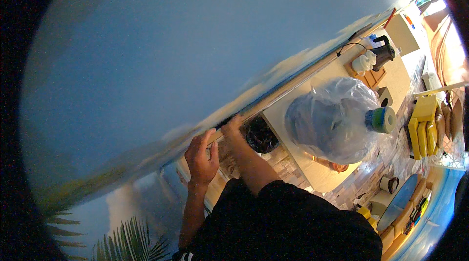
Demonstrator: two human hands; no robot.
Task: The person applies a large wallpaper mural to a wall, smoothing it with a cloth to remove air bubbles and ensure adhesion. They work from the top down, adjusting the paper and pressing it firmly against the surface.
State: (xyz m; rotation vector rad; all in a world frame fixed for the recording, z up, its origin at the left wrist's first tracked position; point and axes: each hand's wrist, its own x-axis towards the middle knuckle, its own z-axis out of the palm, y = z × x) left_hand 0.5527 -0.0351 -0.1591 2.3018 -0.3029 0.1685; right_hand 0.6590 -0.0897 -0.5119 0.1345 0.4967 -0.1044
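My left hand (203,158) is raised beside the painted wall (176,59), its fingers apart and curved, with nothing visible between them. To its right my right hand (232,126) reaches to the foot of the wall painting, at a dark narrow gap along the wooden edge; it is blurred, and its fingertips are hard to make out. Just beside the right wrist is a bin lined with a black plastic bag (261,135). Farther right, a large clear water bottle (329,122), wrapped in thin plastic and topped with a blue and green cap, stands on a light tabletop (293,151).
A black electric kettle (383,55), white cups (362,64) and a wooden tray (374,77) are on the tabletop near the wall. Beyond stand a yellow seat (421,125) and an oval blue-topped table (397,202). A palm leaf shows at lower left.
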